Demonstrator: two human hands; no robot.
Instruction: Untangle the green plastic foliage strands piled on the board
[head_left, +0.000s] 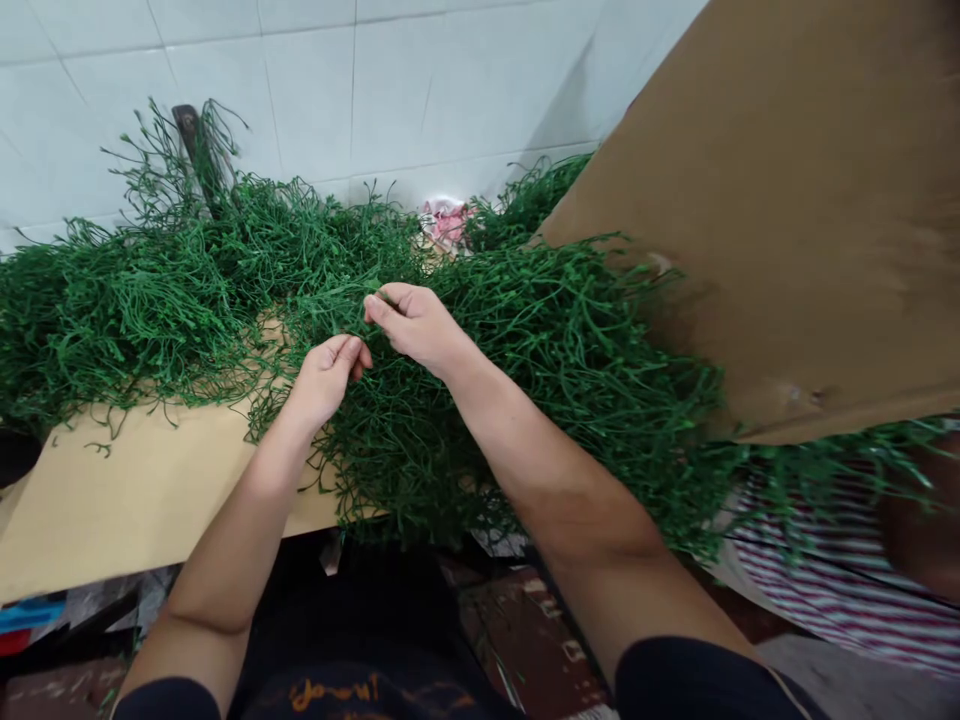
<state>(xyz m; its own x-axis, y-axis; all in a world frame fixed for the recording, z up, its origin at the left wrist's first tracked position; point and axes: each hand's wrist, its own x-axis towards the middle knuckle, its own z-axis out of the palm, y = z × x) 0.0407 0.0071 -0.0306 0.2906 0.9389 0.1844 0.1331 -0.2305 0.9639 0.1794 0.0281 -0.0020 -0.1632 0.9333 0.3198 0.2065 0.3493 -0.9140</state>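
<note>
A thick heap of thin green plant stems (570, 340) with small knobby tips spreads in front of me; whether they are real or plastic I cannot tell. My right hand (416, 322) is closed in a pinch over the heap, with a green stem (384, 293) between thumb and fingers. Just below and to its left, my left hand (331, 372) is closed too, thumb pressed against curled fingers. What it grips, if anything, is lost against the green behind it. The two hands are close but apart.
Another pile of stems (157, 300) lies at the left along the white tiled wall (300, 90). Beneath is tan cardboard (150, 480). A large brown board (795, 220) leans in from the right. Pink-and-white cloth (450, 222) sits by the wall; striped fabric (825, 580) at lower right.
</note>
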